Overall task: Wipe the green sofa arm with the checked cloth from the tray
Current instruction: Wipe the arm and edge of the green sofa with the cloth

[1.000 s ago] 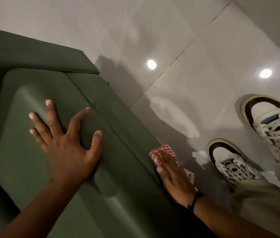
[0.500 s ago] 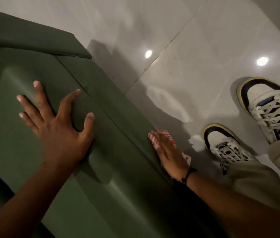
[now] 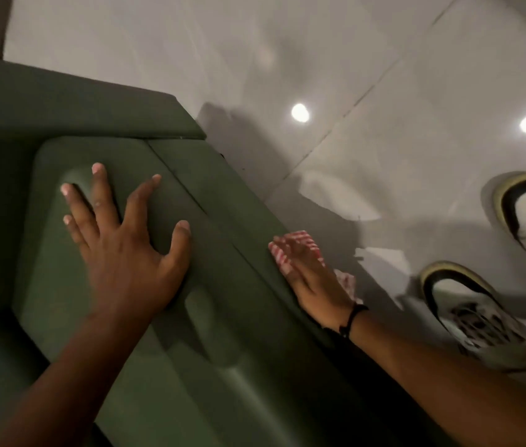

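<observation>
My left hand (image 3: 126, 253) lies spread on the sofa arm (image 3: 223, 317); my right hand (image 3: 313, 279), fingers straight, presses one checked cloth (image 3: 300, 238); two sneakers (image 3: 468, 314) nearby.

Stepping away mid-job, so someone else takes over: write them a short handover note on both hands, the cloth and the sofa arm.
Left hand: flat, fingers spread, resting on the green padding inside the seam; it holds nothing.
Right hand: straight fingers press the checked cloth against the outer edge of the sofa arm.
Done: the cloth is fetched and on the arm; the tray is out of view.
Left: wipe along the rest of the arm. How much is already wiped does not show.
</observation>
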